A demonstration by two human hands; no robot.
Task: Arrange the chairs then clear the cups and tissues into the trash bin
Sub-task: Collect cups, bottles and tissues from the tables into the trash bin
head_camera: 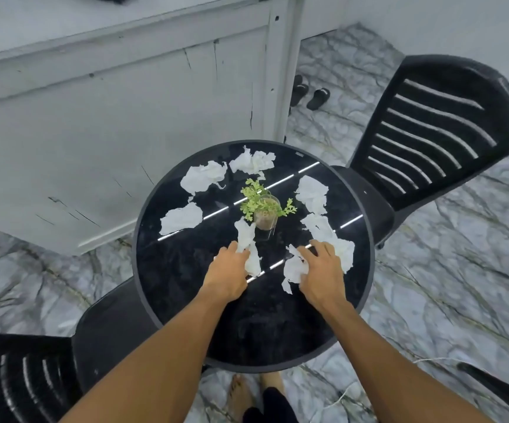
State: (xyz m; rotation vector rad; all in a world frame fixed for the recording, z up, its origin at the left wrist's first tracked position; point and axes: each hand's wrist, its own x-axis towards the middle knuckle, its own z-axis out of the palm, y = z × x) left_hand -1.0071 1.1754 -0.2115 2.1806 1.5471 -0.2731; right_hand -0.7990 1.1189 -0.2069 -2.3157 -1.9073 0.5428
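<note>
Nearest me, both hands are closing on paper: the left hand (227,277) pinching a long tissue (247,242), the right hand (320,270) curling over a crumpled tissue (292,270). Farther tissues (204,178) are lying around the plant (263,206). Both chairs (430,141) are sitting tucked in; no cups or bin are showing.

Before us: table (271,325), plant (263,206) at its centre, tissues (204,178) ringed around plant. 1 far chair (436,132) right of table, 1 near chair (106,331) on our left. Cabinet (109,117) behind table.
</note>
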